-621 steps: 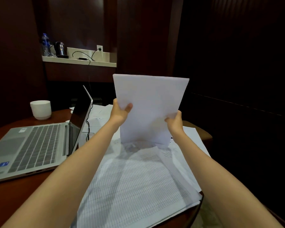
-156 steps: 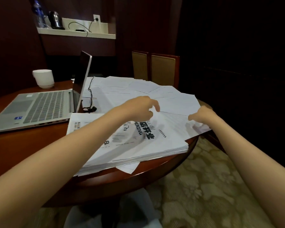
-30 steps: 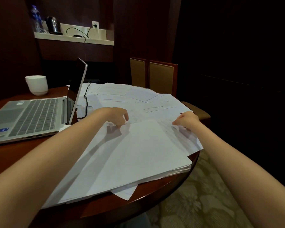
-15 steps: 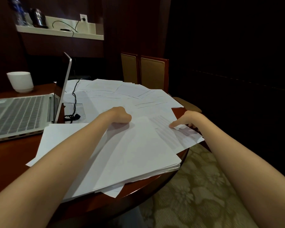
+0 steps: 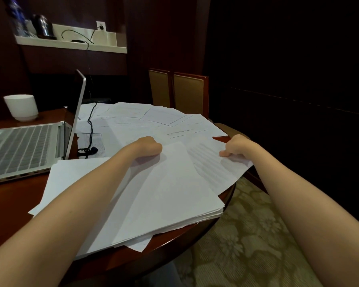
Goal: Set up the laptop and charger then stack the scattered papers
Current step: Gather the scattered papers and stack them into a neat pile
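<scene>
Papers are seen in two groups on the round wooden tabletop. One thick stack lies at the near edge, and loose sheets are fanned out behind it, too overlapped to be counted. One printed sheet is set apart at the right rim, overhanging it. One open laptop is placed at the left. One black charger cable is laid over the sheets just beside its screen; whether it is plugged into the laptop cannot be told. One white cup is stood beyond the keyboard. Two chair backs are seen behind the tabletop.

Both arms are stretched forward. The left hand is rested on the stack's far edge with fingers curled under; whether paper is gripped cannot be told. The printed sheet's edge is pinched by the right hand.
</scene>
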